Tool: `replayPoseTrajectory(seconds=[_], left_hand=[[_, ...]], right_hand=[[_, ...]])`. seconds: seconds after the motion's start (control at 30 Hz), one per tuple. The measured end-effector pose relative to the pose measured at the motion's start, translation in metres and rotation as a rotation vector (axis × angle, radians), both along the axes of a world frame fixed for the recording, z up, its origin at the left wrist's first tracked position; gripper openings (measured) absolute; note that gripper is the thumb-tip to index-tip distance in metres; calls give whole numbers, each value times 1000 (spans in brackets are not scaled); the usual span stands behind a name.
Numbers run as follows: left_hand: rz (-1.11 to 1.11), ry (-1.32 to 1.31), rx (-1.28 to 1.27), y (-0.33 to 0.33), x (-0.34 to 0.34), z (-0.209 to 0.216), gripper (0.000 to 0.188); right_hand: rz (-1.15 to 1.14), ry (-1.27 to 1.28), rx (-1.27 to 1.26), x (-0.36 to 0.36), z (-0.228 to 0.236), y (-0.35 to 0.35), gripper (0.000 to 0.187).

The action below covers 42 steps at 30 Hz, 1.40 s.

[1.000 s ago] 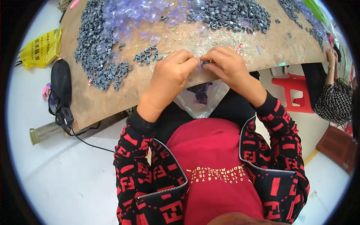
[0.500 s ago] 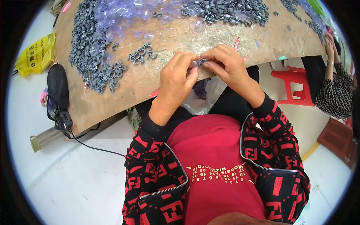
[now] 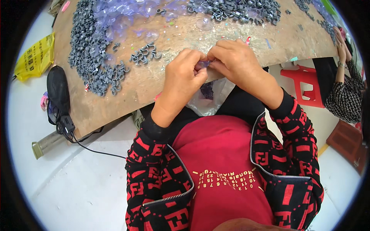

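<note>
Over the near edge of the table, my two hands are close together. My left hand [image 3: 185, 71] is closed, its thumb and fingers pinching a small purple see-through suction cup [image 3: 204, 64]. My right hand [image 3: 233, 61] is closed too, its fingertips meeting the right end of that piece; what lies between them is mostly hidden. To the left of my hands sits a small group of grey plastic clips [image 3: 145, 54]. A large heap of grey clips [image 3: 83, 50] covers the table's left side, beside a pile of clear purple suction cups [image 3: 127, 17].
Another heap of grey clips [image 3: 235, 9] lies at the far side of the wooden table [image 3: 115, 111]. Across my lap is a clear plastic bag [image 3: 212, 102]. A yellow bag [image 3: 34, 57] and black pouch [image 3: 58, 86] are left; a red stool [image 3: 302, 82] and another person's arm [image 3: 341, 69] are right.
My right hand has turned and risen slightly, its forearm swinging outward, with fingertips still at the small piece. My left hand has barely moved. The view has shifted a little.
</note>
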<state>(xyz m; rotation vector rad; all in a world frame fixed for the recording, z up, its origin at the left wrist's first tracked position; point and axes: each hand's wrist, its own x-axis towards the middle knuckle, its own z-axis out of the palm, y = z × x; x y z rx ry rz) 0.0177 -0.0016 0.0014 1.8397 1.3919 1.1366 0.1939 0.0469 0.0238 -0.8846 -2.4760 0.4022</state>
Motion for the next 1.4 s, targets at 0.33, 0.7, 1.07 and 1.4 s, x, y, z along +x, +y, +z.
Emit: replayPoseTrajectory(seconds=[0.33, 0.7, 1.07, 1.4], left_hand=[[-144, 63, -50, 20, -8, 6, 14], [-147, 237, -21, 24, -4, 12, 16], [-11, 211, 155, 7, 0, -6, 19], [37, 133, 257, -2, 3, -14, 24]], right_hand=[[-58, -61, -43, -3, 3, -1, 13], [-169, 8, -65, -4, -10, -12, 13], [-313, 175, 92, -8, -32, -29, 11], [-167, 168, 14, 7, -29, -22, 18]])
